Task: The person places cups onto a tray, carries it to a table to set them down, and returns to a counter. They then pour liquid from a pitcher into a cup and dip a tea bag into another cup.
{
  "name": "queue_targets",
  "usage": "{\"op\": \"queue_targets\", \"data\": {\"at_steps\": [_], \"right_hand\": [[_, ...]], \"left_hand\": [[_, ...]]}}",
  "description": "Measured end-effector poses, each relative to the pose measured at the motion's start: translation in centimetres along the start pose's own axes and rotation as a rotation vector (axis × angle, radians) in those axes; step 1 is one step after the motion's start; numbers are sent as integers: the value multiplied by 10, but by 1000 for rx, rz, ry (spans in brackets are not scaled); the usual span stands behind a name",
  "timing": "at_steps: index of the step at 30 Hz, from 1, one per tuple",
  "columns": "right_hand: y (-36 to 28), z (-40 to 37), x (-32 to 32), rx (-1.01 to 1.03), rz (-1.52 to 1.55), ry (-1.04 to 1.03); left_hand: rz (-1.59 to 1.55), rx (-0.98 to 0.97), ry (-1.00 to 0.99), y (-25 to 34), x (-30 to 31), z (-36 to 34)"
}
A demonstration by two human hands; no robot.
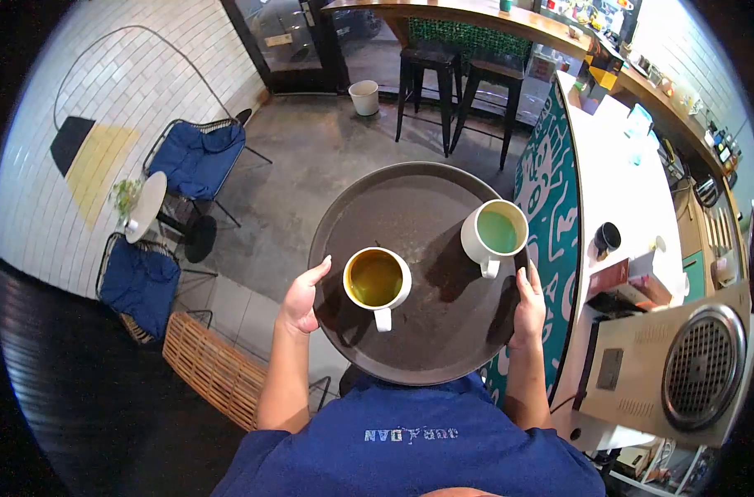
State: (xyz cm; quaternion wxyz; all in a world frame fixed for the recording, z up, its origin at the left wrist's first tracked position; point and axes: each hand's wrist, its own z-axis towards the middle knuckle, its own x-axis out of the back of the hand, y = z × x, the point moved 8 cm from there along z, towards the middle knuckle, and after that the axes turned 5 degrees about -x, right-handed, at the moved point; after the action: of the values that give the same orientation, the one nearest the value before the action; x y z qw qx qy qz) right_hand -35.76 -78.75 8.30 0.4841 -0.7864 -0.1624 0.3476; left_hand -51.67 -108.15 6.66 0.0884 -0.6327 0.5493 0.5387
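Note:
A round dark brown tray (410, 340) is held level in front of my body. My left hand (301, 300) grips its left rim, the thumb on top and the fingers hidden beneath. On the right rim, my right hand (528, 308) holds it the same way. A white cup (383, 316) with a brownish-yellow drink stands on the left part of the tray, its handle towards me. Another white cup (471, 242) with a pale green drink stands near the right rim, close to my right hand.
A white counter (592, 190) runs along the right, bearing a black cup (608, 237), boxes and a metal machine (625, 364). Blue-cushioned chairs (196, 157), a small round table (149, 203) and a wicker bench (211, 364) are left. Stools (429, 62) and a bin (364, 98) stand ahead.

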Motion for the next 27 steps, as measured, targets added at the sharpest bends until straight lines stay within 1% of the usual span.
{"op": "queue_targets", "data": {"at_steps": [2, 6, 8, 11, 14, 16, 17, 19, 21, 23, 24, 26, 27], "right_hand": [[-10, 26, -8, -16, -7, 13], [-22, 83, -20, -6, 0, 15], [-23, 110, -32, -36, 34, 0], [-21, 155, -43, -53, 38, 8], [-30, 200, -62, 2, -19, 50], [-32, 227, -77, -3, 24, 71], [-33, 243, -80, 18, 49, 98], [-37, 273, -87, 70, 46, 167], [-44, 300, -106, 71, 88, 158], [-51, 326, -124, 67, 133, 147], [-54, 339, -133, 65, 107, 152], [-58, 365, -145, 51, 77, 155], [-62, 379, -153, 61, 51, 152]], "left_hand": [[41, -18, 23, 12, -5, 29], [68, 3, 5, 35, -19, 88], [-6, 33, -21, 45, -12, 126], [-26, 49, -40, 69, -27, 172], [-10, 60, -73, 99, -28, 229], [15, 78, -69, 122, -29, 264], [29, 81, -51, 133, -28, 282], [19, 126, -78, 150, -24, 316], [14, 157, -104, 171, -28, 343], [411, 34, -33, 204, -30, 364], [410, 39, -29, 213, -30, 377], [164, 128, -11, 219, -32, 403], [86, 148, -71, 226, -43, 412]]}}
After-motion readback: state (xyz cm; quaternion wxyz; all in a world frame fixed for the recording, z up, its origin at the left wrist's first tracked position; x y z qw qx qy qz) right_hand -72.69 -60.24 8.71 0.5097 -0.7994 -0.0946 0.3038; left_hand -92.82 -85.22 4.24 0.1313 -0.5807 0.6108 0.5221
